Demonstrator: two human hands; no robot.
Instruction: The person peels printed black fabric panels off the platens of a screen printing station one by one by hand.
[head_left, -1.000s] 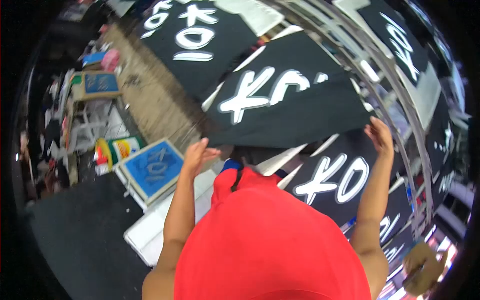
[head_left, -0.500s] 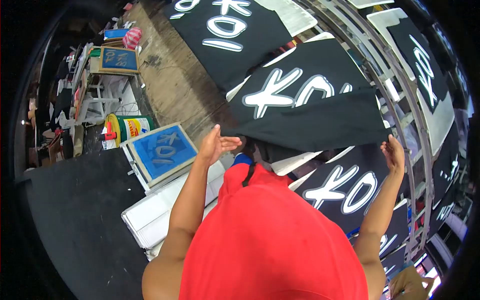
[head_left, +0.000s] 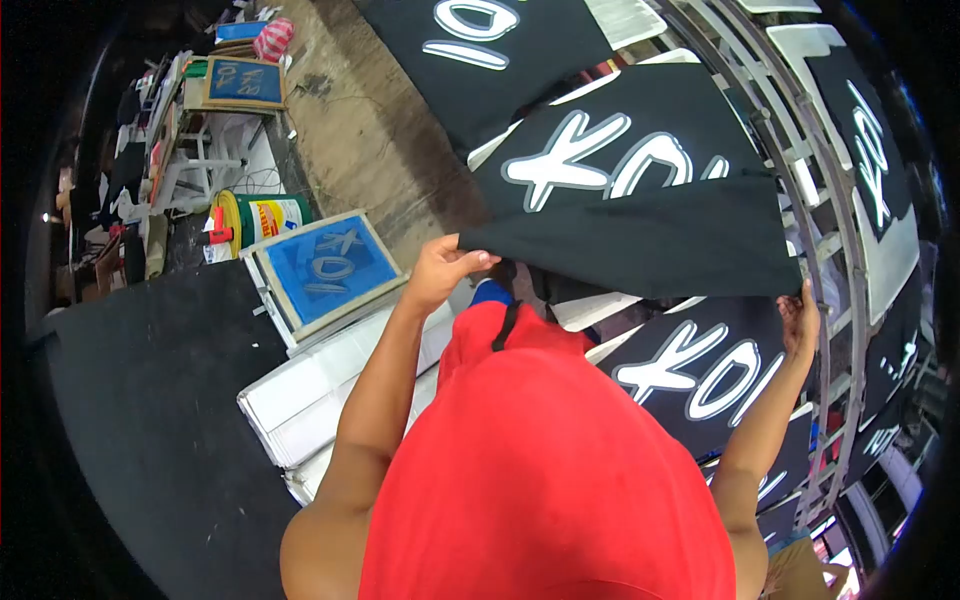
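A black fabric piece with white, grey-outlined lettering lies on a white board in front of me, its near part folded back over some of the letters. At its left end, my left hand pinches the folded edge between thumb and fingers. On the opposite side, my right hand is closed at the right corner of the same edge, with the fingertips partly hidden. The fabric stretches taut between both hands. Just below sits another black printed fabric piece on its own board.
A blue-mesh printing screen rests at left above white boxes. Behind it stands a green and yellow bucket. A metal rail curves along the right, past more printed fabric. A black surface fills the lower left.
My left hand has closed from spread fingers onto the fabric edge. My right hand has moved slightly down and right at the corner. The view has shifted a little.
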